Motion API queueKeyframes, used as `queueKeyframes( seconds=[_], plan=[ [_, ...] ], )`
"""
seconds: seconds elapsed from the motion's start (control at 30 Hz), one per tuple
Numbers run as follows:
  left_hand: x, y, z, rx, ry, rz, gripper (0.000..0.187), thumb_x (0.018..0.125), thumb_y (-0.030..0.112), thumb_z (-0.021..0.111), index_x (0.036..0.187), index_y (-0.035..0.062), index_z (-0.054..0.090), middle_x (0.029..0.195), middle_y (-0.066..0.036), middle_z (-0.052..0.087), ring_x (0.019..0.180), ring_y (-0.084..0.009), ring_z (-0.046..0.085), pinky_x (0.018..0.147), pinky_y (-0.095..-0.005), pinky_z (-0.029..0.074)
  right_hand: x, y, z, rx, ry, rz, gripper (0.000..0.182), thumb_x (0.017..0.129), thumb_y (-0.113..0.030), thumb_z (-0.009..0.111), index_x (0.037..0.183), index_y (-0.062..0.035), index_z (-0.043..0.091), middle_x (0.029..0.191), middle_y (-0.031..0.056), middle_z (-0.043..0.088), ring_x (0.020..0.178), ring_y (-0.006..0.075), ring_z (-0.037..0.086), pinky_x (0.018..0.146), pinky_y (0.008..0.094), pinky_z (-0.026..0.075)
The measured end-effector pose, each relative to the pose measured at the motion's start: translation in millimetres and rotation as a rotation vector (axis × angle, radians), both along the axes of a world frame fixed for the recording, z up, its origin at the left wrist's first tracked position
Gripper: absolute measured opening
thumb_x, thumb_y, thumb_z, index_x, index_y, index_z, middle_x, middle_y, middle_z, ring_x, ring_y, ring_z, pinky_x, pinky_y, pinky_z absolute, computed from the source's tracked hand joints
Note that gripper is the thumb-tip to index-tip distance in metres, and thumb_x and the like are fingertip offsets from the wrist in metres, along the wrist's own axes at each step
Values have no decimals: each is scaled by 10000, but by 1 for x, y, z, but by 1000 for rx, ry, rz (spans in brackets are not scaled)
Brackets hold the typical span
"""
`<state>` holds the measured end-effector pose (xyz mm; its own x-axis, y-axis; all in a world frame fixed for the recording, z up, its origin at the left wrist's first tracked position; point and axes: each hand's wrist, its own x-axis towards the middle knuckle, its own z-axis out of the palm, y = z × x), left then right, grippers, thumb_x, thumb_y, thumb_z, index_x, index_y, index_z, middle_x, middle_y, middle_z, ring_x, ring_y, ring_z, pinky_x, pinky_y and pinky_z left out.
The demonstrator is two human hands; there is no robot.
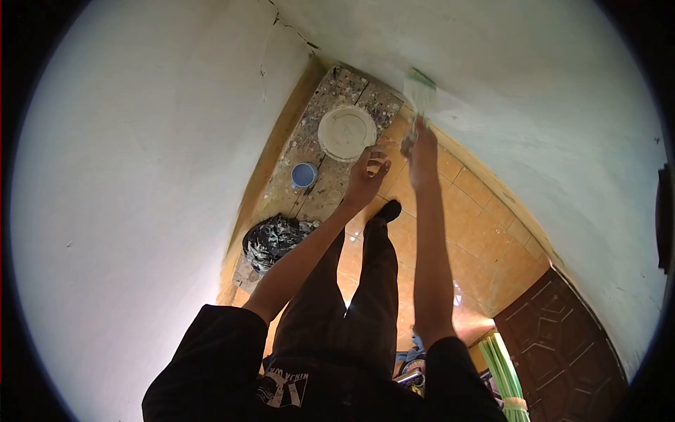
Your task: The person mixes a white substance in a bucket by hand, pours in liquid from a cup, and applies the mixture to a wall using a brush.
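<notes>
Right hand: closed around the handle end of a flat tool, fingers curled in rather than spread; exact grip blurred.
Flat tool: just beyond the right hand, at the wall on the right; broad, streaked pale green and white (brush or scraper, too blurred to tell). Long axis roughly in line with the right forearm, broad end farthest from the body. Close against the right wall, but impossible to tell whether touching.
Left hand: loosely curled, fingers a little apart, pinching nothing visible. Lower and to the left of the flat tool, so farther from it than the right hand. Just beside the near rim of a round container, contact uncertain.
Round container: beyond the left hand, to the left of the flat tool; pale and wide, with a smooth pale filling.
Spattered boards: under the round container, set along the foot of the left wall, dotted with dried-looking marks.
Blue cup: on the same boards, near the round container, on the left hand's outer side.
Crumpled black-and-white bundle: at the near end of the boards (plastic or cloth, hard to say).
Tiled floor: orange, below both hands, with a dark panelled door at lower right.
</notes>
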<state>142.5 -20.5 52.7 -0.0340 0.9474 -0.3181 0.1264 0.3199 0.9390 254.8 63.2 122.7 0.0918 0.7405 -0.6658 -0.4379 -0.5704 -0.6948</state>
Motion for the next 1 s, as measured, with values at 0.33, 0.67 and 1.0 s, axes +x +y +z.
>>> queueKeyframes(
  seconds=[0.33,0.67,1.0],
  plan=[
    [-20,-2,-1,-30,8,30,312,890,135,627,1178,69,526,1075,-59,609,915,-142,592,717,-287,487,-41,77,-47,-181,226,18,241,1001,-310,447,838,-133,450,582,-55,326,449,82,276,434,250,248],
    [-22,-6,-4,20,-74,70,338,879,169,646,1175,66,519,1055,-52,614,872,-150,603,671,-288,483,-57,9,-45,-174,208,-63,245,979,-350,491,862,-135,473,606,-33,415,464,90,384,426,262,296],
    [-27,-9,-9,-41,-14,18,329,890,201,640,1175,80,529,1049,-47,614,875,-149,597,698,-298,472,-29,-18,38,14,-80,-35,256,1002,-337,459,869,-118,465,571,-49,332,452,81,303,433,238,248]
  ],
)
